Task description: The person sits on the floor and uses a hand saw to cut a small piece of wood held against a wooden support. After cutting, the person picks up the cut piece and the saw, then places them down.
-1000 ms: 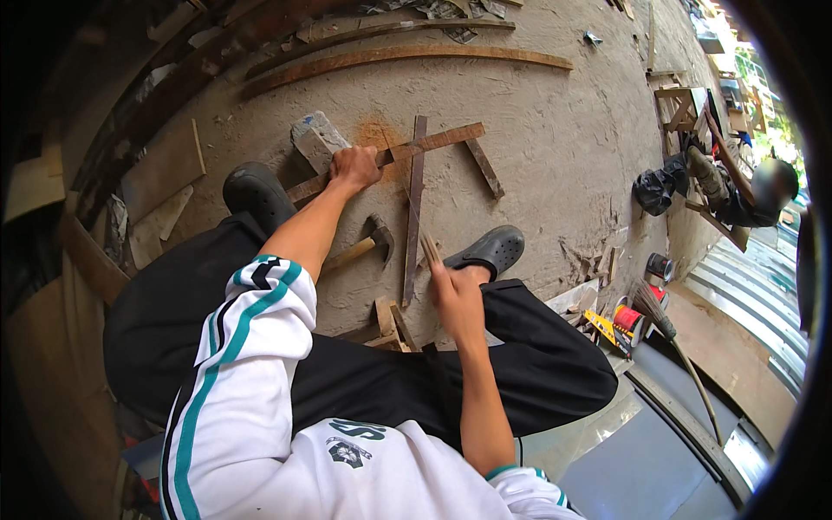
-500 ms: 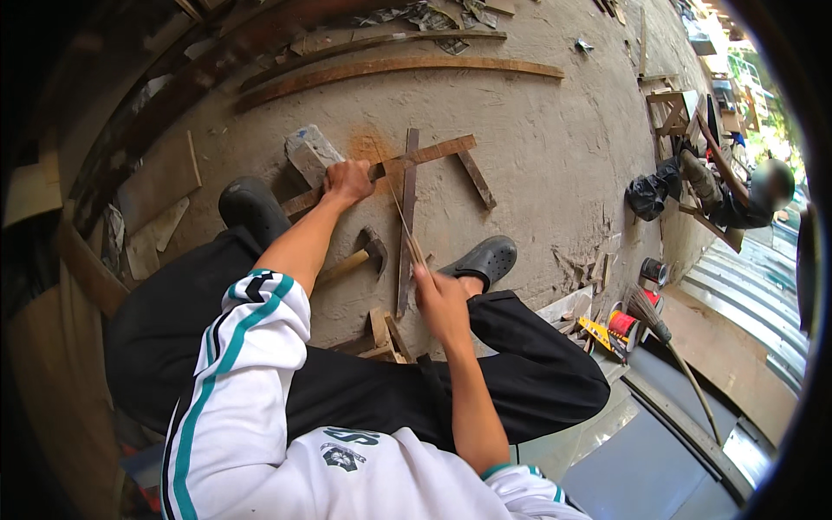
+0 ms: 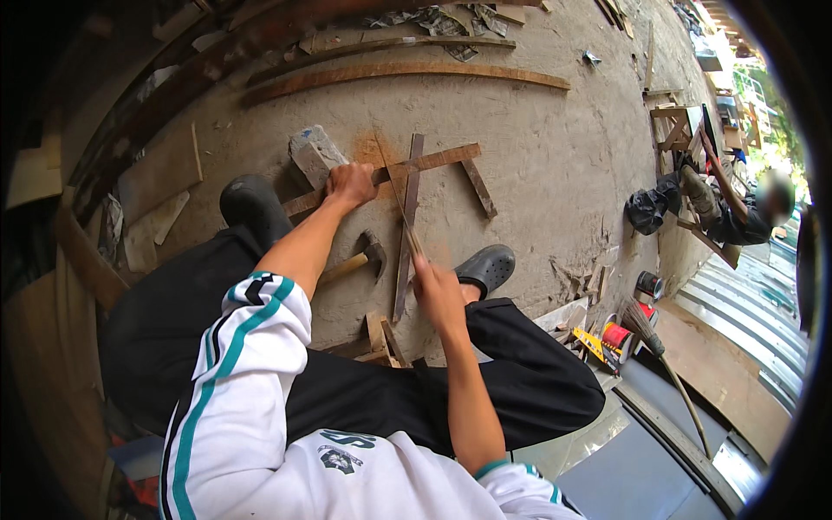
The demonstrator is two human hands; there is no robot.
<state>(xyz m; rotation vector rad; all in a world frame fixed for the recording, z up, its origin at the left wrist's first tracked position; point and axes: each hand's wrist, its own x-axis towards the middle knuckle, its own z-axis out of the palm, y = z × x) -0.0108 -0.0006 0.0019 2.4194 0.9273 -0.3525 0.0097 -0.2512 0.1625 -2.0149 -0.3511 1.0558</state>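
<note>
My left hand (image 3: 351,185) is closed on a brown wooden strip (image 3: 446,158), pressing it down beside a pale block (image 3: 314,156). In my right hand (image 3: 439,295) is the handle of a handsaw (image 3: 399,202). Its thin blade slants across the strip, just right of my left hand. Orange sawdust (image 3: 371,149) lies around the blade's far end. A darker strip (image 3: 404,269) crosses beneath the held one, and a short wooden piece (image 3: 479,189) sits near its right end. Between my forearms lies a hammer (image 3: 374,256) with a wooden handle.
Two long boards (image 3: 407,72) lie farther away. My feet in dark clogs (image 3: 488,269) flank the work. Wood offcuts (image 3: 379,338) lie close to my legs. At right are a yellow tool (image 3: 598,348), cans (image 3: 648,284) and a broom (image 3: 641,328). Another person (image 3: 737,195) sits at far right.
My right hand and the saw have shifted slightly forward and left along the cut, with some motion blur. My left hand keeps its hold on the strip. The view has shifted a little.
</note>
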